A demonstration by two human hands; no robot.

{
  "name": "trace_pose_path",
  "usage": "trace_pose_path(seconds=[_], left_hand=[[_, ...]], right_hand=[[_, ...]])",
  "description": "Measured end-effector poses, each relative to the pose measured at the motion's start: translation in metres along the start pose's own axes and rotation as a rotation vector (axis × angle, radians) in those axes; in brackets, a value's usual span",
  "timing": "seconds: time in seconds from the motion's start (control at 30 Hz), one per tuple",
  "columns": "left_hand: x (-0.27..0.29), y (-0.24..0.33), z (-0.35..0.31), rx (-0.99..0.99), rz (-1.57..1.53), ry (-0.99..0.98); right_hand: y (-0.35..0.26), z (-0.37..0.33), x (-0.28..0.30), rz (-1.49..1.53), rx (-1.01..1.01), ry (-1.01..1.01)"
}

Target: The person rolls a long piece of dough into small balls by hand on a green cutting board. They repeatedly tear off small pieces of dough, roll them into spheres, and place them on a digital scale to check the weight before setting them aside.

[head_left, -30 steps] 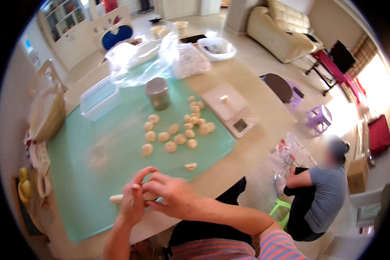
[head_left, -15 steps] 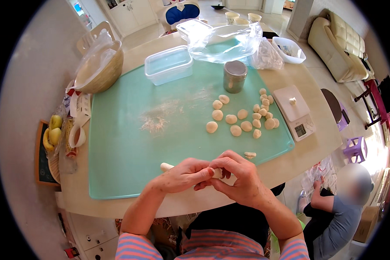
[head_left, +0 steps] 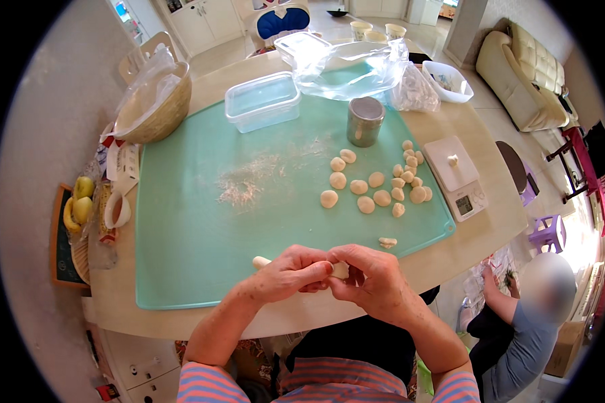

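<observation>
Close to the front edge of the green mat [head_left: 181, 255], my left hand [head_left: 296, 274] and my right hand [head_left: 373, 277] meet with fingertips pressed together. Between them a small white piece of dough [head_left: 341, 270] is pinched, partly covered by the fingers. The end of a dough roll [head_left: 261, 262] shows behind my left hand; the rest of it is hidden. Beyond my right hand lies a small flattened dough scrap [head_left: 388, 242]. Several round dough balls [head_left: 366, 204] rest on the right half of the mat.
White flour [head_left: 242, 188] dusts the mat. A metal canister [head_left: 366, 122] and a clear plastic box [head_left: 262, 104] stand at the back. Right of the mat is a white kitchen scale [head_left: 458, 176] bearing a dough bit. A woven basket [head_left: 158, 107] stands left; a person [head_left: 528, 336] sits low at right.
My fingers have shifted slightly around the dough, and a bit more of it shows between them. The balls on the mat stay put. The seated person's arm has moved a little.
</observation>
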State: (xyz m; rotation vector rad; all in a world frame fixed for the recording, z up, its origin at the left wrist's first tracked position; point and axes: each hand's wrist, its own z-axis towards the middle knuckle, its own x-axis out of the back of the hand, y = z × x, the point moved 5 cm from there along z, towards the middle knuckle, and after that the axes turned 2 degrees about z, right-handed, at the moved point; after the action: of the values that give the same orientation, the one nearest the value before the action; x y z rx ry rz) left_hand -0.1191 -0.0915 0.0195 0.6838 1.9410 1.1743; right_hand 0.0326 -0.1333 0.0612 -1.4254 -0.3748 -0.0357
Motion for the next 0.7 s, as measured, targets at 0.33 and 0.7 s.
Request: trace_pose_path(seconds=[0.33,0.7], left_hand=[[0.01,0.004,-0.005,-0.238,-0.081,0.144],[0.011,0.019,0.002,-0.266,0.007,0.275]], right_hand=[[0.006,0.0,0.018,-0.022,0.065,0.073],[0.125,0.018,0.271,-0.245,-0.152,0.787]])
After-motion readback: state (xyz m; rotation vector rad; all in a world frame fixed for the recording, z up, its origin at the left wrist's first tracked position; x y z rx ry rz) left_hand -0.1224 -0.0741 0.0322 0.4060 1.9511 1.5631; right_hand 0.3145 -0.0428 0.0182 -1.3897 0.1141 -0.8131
